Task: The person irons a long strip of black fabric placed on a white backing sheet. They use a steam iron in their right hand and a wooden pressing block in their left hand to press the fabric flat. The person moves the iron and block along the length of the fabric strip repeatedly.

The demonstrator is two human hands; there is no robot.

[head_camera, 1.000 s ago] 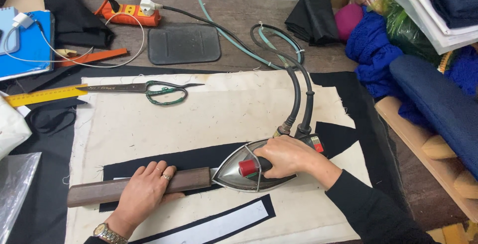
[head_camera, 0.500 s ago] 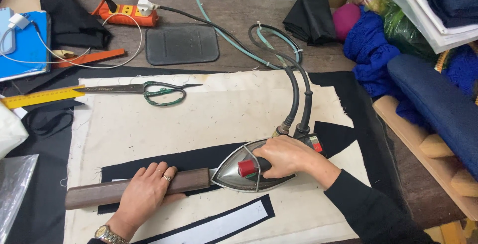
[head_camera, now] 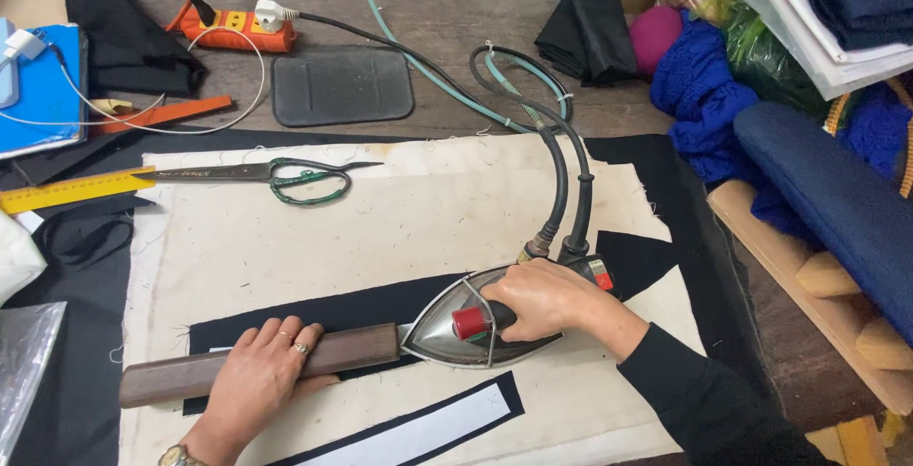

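My right hand (head_camera: pixel 547 301) grips the handle of a steam iron (head_camera: pixel 456 338), which lies flat on a black strip of fabric (head_camera: pixel 380 302) with its nose pointing left. My left hand (head_camera: pixel 262 385) presses flat on a long brown wooden block (head_camera: pixel 361 347) that rests on the same strip, its right end touching the iron's nose. Both lie on a cream pressing cloth (head_camera: pixel 380 228). A second strip, white with black edges (head_camera: pixel 409 428), lies just below.
Green-handled scissors (head_camera: pixel 285 176) and a yellow ruler (head_camera: pixel 67 190) lie at the back left. The iron's hoses (head_camera: pixel 561 190) loop up to the back. A grey rubber mat (head_camera: pixel 342 86), an orange power strip (head_camera: pixel 238 29), and stacked blue fabrics (head_camera: pixel 818 181) on the right surround the cloth.
The iron and both hands have stayed almost in place; the view has shifted slightly. No grip has changed.
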